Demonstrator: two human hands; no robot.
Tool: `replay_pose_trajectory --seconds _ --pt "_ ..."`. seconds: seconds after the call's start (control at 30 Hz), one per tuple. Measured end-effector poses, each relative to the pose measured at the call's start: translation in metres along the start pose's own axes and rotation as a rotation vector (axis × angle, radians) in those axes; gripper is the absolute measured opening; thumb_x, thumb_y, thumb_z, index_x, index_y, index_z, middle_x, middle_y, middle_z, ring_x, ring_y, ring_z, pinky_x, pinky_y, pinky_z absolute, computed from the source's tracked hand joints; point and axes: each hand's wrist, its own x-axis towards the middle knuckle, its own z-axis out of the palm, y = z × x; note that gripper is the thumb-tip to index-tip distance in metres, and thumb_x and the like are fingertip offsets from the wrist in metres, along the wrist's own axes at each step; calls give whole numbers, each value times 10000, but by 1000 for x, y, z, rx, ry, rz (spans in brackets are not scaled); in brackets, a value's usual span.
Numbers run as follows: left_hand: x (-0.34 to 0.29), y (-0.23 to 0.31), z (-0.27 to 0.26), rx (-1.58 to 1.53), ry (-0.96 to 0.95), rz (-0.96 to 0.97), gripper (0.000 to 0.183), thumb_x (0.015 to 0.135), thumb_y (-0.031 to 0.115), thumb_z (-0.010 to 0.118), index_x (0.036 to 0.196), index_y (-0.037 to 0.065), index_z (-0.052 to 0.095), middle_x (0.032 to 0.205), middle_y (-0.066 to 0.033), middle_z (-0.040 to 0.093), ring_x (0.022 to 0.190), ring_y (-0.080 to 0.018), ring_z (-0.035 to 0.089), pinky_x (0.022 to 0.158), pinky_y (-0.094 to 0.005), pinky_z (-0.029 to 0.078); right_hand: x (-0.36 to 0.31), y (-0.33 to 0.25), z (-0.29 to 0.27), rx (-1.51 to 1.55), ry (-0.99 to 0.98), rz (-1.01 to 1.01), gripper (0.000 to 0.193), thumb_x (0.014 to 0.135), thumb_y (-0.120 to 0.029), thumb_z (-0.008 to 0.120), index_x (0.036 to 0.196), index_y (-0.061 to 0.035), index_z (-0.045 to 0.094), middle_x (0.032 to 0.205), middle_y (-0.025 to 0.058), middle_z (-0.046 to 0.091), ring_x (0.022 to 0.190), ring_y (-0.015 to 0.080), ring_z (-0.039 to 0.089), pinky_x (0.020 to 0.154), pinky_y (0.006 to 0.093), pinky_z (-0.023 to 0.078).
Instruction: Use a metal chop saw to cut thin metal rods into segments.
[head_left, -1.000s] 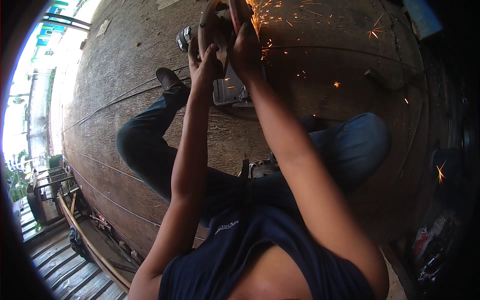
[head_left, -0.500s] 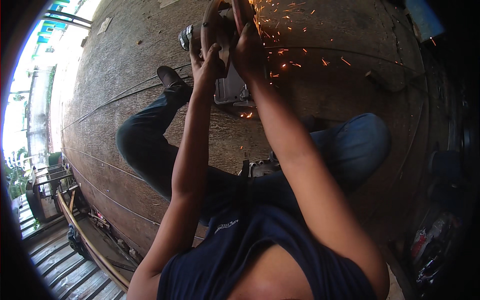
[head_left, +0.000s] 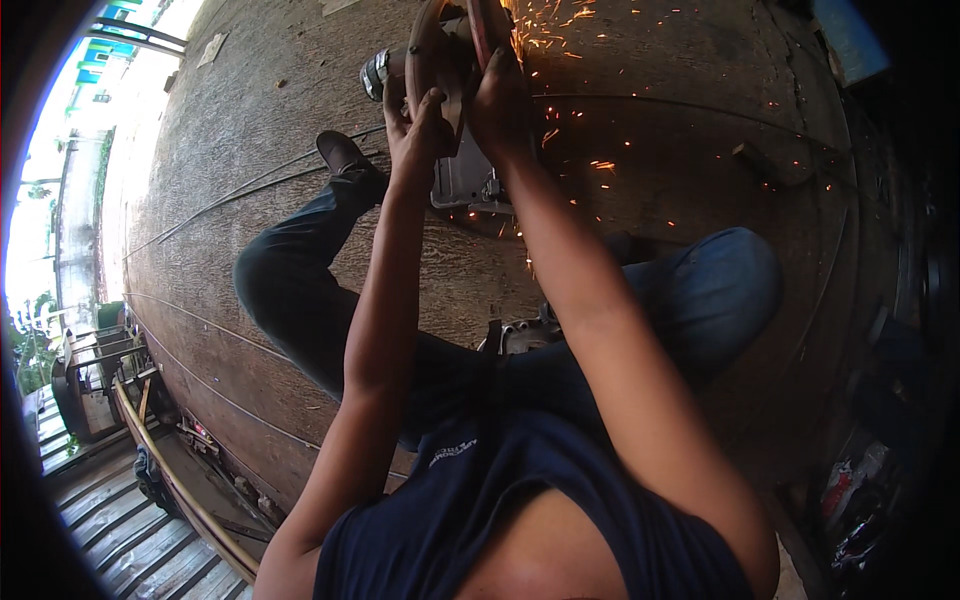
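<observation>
At the top of the head view, a curved, rust-brown metal piece (head_left: 428,55) is in my left hand (head_left: 418,125), with the thumb pressed on its face and the fingers closed round its edge. My right hand (head_left: 497,105) grips a reddish curved edge (head_left: 484,30) just to the right; I cannot tell if both curves are one part. Below and behind them shows the grey base (head_left: 462,178) of a machine. A round silver-ended part (head_left: 375,75) sticks out on the left. Orange sparks (head_left: 540,40) fly off to the right of my right hand; their source is hidden.
I sit on a worn brown floor (head_left: 250,150), legs bent around the work. Thin rods or cables (head_left: 230,185) run across it. A metal part (head_left: 525,335) lies between my legs, and a small block (head_left: 752,160) to the right. A railing (head_left: 185,490) bounds the left.
The sparks have spread differently, with more of them low and to the right. Both hands and the curved metal have shifted only very slightly to the right.
</observation>
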Motion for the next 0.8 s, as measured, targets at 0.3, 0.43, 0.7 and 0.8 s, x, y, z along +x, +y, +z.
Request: replay_pose_trajectory --seconds 0.3,0.43,0.7,0.8 --pt "0 1 -3 -8 -23 19 847 829 172 651 1439 162 63 794 -69 585 469 -96 499 387 -240 382 -1 -7 -5 37 -56 65 263 882 -170 476 1010 61 477 911 283 569 870 447 569 742 508 456" --pt "-4 1 1 4 -31 34 829 839 180 661 1448 105 104 984 -114 617 558 -68 516 463 -210 409 0 4 3 66 6 87 256 880 -162 481 1005 61 476 905 281 570 868 447 569 739 503 458" --pt "-2 -2 -4 3 -29 27 824 836 181 659 1445 108 108 1013 -116 603 576 -64 511 484 -204 417 -3 2 3 5 -24 68 267 881 -183 493 1003 53 474 899 279 571 860 450 571 730 500 461" --pt "-4 -1 -3 -3 -47 24 832 836 189 658 1447 110 98 1040 -120 591 578 -64 508 488 -204 418 -3 0 1 -64 -20 23 272 882 -195 496 1000 49 473 892 276 573 853 452 573 726 499 462"
